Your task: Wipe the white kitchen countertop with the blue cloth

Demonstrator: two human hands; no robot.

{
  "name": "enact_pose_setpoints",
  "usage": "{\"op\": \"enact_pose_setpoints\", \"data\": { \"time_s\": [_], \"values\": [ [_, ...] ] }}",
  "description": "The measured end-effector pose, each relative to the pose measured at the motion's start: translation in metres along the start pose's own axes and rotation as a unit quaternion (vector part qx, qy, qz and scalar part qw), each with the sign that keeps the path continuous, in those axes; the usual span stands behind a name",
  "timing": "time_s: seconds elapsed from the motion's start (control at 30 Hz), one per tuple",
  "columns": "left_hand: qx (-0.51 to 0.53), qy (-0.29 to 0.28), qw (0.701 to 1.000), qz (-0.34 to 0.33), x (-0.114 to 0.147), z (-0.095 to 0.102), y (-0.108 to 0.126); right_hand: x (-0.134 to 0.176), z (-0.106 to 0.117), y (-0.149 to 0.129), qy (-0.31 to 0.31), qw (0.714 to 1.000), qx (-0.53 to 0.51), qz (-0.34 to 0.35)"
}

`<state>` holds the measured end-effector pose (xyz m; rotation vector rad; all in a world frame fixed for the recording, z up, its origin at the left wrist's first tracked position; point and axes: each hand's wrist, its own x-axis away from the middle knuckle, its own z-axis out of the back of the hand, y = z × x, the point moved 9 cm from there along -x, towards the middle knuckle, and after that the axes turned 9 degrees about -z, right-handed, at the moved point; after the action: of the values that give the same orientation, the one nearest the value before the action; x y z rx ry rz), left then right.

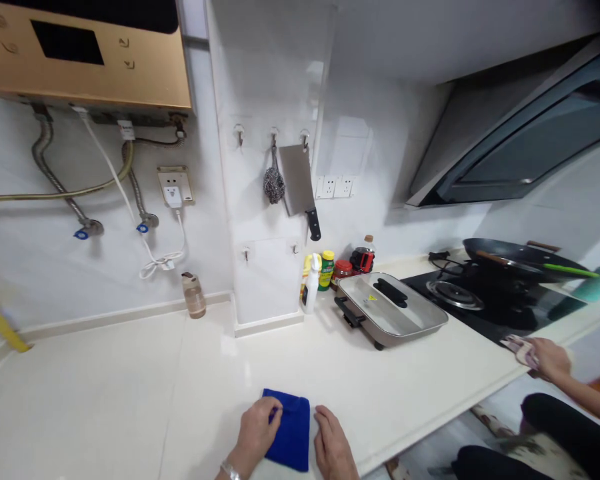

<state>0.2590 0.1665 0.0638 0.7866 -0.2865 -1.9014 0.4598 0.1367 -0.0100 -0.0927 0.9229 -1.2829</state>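
Note:
A folded blue cloth (293,440) lies on the white countertop (215,387) near its front edge. My left hand (255,430) is over the cloth's left side, thumb and fingertips closed together in a pinch at its upper part. Just off the cloth's right edge, my right hand (334,445) rests on the counter with its fingers stretched out, holding nothing. A bracelet (230,471) circles my left wrist.
An electric pan (395,307) with a lid stands at centre right; a spray bottle (311,287) and jars are behind it. A cleaver (297,181) hangs on the wall. Another person's hand (551,360) presses a rag (521,351) by the stove (500,303). A bottle (194,297) stands left.

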Motion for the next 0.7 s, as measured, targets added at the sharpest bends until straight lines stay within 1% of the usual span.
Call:
{"op": "enact_pose_setpoints", "data": {
  "time_s": [0.07, 0.13, 0.2, 0.23, 0.27, 0.33, 0.43, 0.5, 0.53, 0.6, 0.7],
  "values": [
    [-0.001, 0.046, 0.998, 0.051, 0.002, 0.013, -0.02, 0.001, -0.002, 0.001, -0.013, 1.0, -0.003, -0.004],
    [-0.005, 0.084, 0.993, 0.088, 0.004, 0.026, -0.036, 0.002, -0.002, 0.001, -0.024, 1.0, -0.008, -0.012],
    [-0.008, 0.108, 0.989, 0.099, 0.006, 0.034, -0.04, 0.002, 0.0, 0.0, -0.03, 0.999, -0.017, -0.018],
    [-0.008, 0.11, 0.99, 0.091, 0.007, 0.033, -0.036, 0.002, 0.001, 0.0, -0.034, 0.999, -0.021, -0.02],
    [-0.004, 0.106, 0.992, 0.075, 0.008, 0.029, -0.028, 0.002, 0.001, 0.0, -0.036, 0.999, -0.025, -0.021],
    [0.01, 0.078, 0.997, 0.023, 0.009, 0.011, -0.002, 0.002, 0.002, 0.002, -0.035, 0.999, -0.031, -0.022],
    [-0.007, 0.005, 0.997, -0.071, 0.013, -0.024, 0.041, 0.004, 0.001, 0.008, -0.029, 0.999, -0.036, -0.02],
    [-0.047, -0.036, 0.993, -0.105, 0.018, -0.04, 0.057, 0.005, -0.001, 0.012, -0.036, 0.998, -0.042, -0.018],
    [-0.065, -0.049, 0.991, -0.111, 0.021, -0.044, 0.059, 0.005, -0.002, 0.014, -0.039, 0.998, -0.046, -0.017],
    [-0.084, -0.063, 0.988, -0.114, 0.028, -0.044, 0.058, 0.006, -0.003, 0.018, -0.041, 0.998, -0.055, -0.016],
    [-0.104, -0.067, 0.984, -0.127, 0.045, -0.032, 0.046, 0.006, -0.001, 0.021, -0.036, 0.997, -0.063, -0.017]
  ]
}}
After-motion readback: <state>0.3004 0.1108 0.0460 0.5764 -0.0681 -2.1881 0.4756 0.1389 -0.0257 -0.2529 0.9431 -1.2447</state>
